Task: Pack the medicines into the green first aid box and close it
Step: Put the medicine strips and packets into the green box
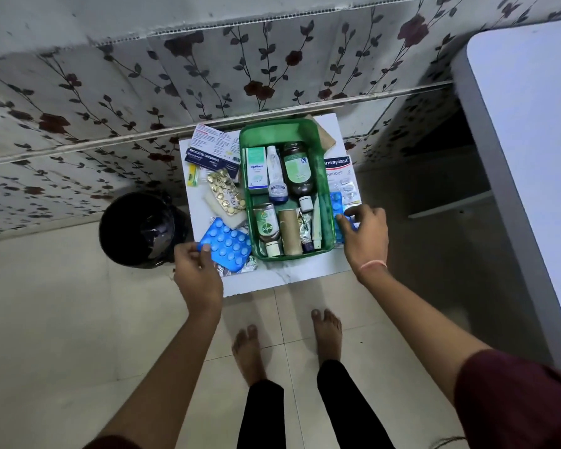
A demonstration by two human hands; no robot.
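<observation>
Left of centre, on the floor: black bin [140,230], just beside the white table [285,277]. Lower left of the table: left hand [196,270], thumb and fingers pinched on the near edge of a blue blister pack [227,246], which lies over silver foil strips [237,268]. Above that pack: gold blister strip [225,192], small yellow-green tube [193,175], and a dark dressings box [208,158] with a printed leaflet [211,139] behind it.

Middle of the frame: green box [324,176], open, no lid seen on it, standing on the table. Inside, upper row from the left: Optibex carton [256,168], white bottle [276,176], dark brown bottle [297,168]. Lower row from the left: Dettol bottle [266,226], brown roll [289,233], foil sachet [305,226], pale tube [317,222].

Right of the box: Hansaplast pack [340,173] on the table, and below it a second blue pack [336,200] against the box's outer wall. Right hand [366,234] on that pack, fingers curled down onto it; grip or mere touch, cannot tell. Pink thread [373,264] round the wrist. Bottom centre: two bare feet [326,332] on pale floor tiles.
</observation>
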